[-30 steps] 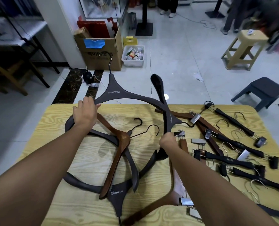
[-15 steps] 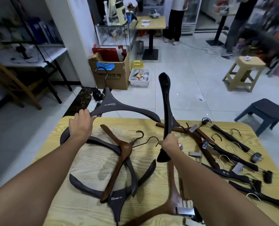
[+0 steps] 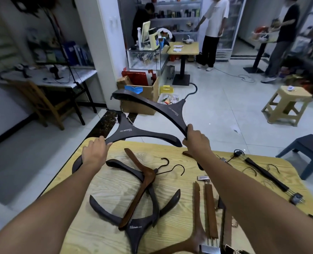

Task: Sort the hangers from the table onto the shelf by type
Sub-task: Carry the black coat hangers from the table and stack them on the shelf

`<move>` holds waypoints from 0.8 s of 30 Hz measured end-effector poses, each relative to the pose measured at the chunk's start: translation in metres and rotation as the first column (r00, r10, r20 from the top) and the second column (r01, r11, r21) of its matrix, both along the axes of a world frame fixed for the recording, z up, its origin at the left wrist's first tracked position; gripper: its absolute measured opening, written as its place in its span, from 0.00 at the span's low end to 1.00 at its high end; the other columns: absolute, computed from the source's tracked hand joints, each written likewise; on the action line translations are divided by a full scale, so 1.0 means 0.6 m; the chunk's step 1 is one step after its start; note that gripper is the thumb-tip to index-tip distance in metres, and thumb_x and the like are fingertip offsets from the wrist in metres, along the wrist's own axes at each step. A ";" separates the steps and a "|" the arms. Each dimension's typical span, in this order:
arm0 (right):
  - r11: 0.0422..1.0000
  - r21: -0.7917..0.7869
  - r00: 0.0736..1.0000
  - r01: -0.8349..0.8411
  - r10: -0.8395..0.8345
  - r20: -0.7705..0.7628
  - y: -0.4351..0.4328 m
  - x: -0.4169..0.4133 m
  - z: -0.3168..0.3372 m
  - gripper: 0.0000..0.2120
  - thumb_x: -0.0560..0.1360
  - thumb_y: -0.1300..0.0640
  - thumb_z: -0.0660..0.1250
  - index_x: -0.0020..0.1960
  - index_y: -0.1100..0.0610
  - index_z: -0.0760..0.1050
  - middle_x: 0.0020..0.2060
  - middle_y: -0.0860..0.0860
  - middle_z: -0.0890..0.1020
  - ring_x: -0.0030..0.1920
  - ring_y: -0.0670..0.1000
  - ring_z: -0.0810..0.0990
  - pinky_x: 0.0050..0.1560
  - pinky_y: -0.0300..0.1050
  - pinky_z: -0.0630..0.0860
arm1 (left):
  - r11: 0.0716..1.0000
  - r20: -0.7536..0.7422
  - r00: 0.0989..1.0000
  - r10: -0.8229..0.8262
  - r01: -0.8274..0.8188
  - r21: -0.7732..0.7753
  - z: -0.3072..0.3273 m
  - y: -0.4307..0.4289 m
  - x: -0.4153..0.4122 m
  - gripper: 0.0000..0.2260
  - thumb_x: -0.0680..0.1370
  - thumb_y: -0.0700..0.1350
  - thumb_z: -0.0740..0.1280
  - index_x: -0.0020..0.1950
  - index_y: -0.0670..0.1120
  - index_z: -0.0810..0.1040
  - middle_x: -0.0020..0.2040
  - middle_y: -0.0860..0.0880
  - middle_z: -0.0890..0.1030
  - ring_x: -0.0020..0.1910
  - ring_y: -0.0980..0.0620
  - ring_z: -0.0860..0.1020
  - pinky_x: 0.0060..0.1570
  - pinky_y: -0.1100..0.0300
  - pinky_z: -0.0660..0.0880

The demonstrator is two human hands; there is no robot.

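Noted left hand (image 3: 95, 153) with fingers curled round one arm of a dark hanger (image 3: 126, 132), held at the far left edge of the worktop (image 3: 115, 186). Noted right hand (image 3: 196, 142) gripping an arm end of a second dark hanger (image 3: 170, 110), raised beyond the worktop over the floor. Compared with half a second before: found the second dark hanger swung from near upright to a slant and the first in much the same place. Logged a brown wooden hanger (image 3: 143, 184) lying across two more dark hangers (image 3: 133, 230) on the worktop, with black clip hangers (image 3: 262, 173) to the right.
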State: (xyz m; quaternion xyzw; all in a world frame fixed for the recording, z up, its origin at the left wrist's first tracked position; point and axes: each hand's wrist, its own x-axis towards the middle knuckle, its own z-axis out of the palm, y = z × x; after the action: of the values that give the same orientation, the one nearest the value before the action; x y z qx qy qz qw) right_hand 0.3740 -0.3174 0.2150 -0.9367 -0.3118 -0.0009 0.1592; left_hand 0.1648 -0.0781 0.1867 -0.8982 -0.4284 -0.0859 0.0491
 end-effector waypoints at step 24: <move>0.781 0.107 0.780 -0.616 0.623 -0.060 0.136 -0.093 0.108 0.17 0.77 0.55 0.65 0.62 0.56 0.65 0.50 0.60 0.78 0.47 0.60 0.77 0.43 0.48 0.73 | 0.968 0.048 0.967 0.249 -0.246 -0.055 0.058 -0.033 -0.122 0.18 0.79 0.61 0.57 0.54 0.48 0.73 0.50 0.48 0.80 0.51 0.46 0.77 0.44 0.54 0.70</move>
State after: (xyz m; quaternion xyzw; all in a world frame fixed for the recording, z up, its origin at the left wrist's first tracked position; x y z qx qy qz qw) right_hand 0.3181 -0.2357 0.2796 -0.7739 -0.5944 0.0816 0.2026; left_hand 0.0918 -0.0978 0.2216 -0.8359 -0.5402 -0.0934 0.0260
